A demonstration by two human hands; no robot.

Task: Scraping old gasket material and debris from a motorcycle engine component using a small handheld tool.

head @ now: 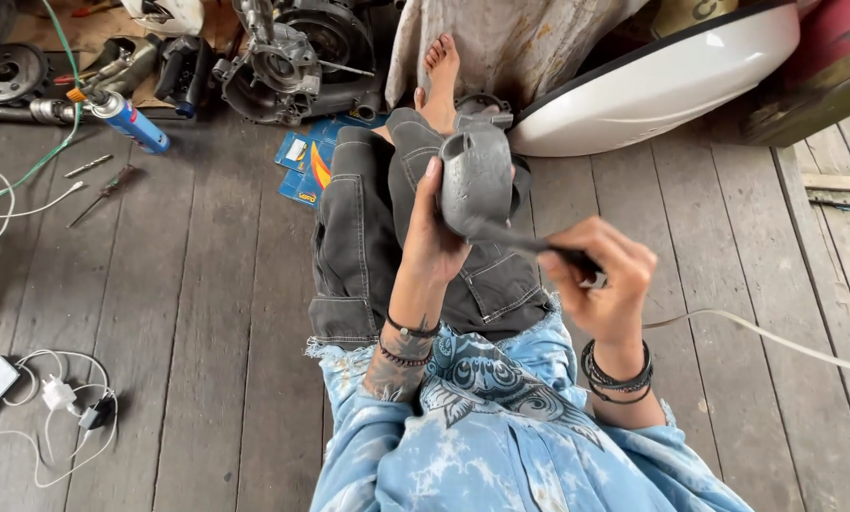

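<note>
Above the lap, left hand [431,248] grips a grey metal casting [475,180]; right hand [603,275] clasps a dark corded tool [550,250] touching its near end. Best done with casting held steady, strokes light.

Engine parts [292,57] crowd ahead; bare planks [207,313] seemingly open leftward.

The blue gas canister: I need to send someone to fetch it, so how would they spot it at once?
Start at the dark engine casing at the top of the plank floor, then look left. The blue gas canister lies tilted among loose parts, beside a green hose. It alone is a bright blue cylinder with an orange-tipped nozzle.
</note>
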